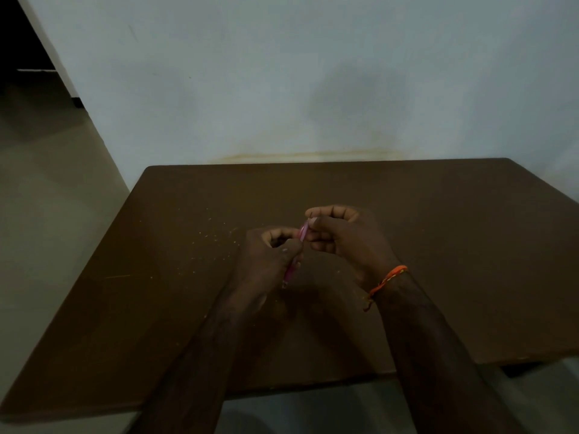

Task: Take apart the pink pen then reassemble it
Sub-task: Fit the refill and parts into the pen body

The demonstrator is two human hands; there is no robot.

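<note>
Nearest to us were our two bare forearms, reaching out over the near edge of the brown counter (438, 245). An orange thread bracelet (387, 280) was tied around our right wrist. Our left hand (266, 261) and our right hand (347, 239) met above the middle of the counter, almost touching one another. Between them we held the pink pen (296, 253), tilted with its upper end leaning away from us and its lower end pointing back toward us. Our left hand was curled closed around the pen's lower half, the pink barrel showing below its thumb. The fingertips (313, 225) of our right hand were pinched on the pen's upper end. We could not tell in the dim light whether the pen was whole or already parted. Pale crumbs (216, 236) lay scattered on the counter just left of our left hand. Beyond the counter's far edge stood a pale wall (313, 73).
</note>
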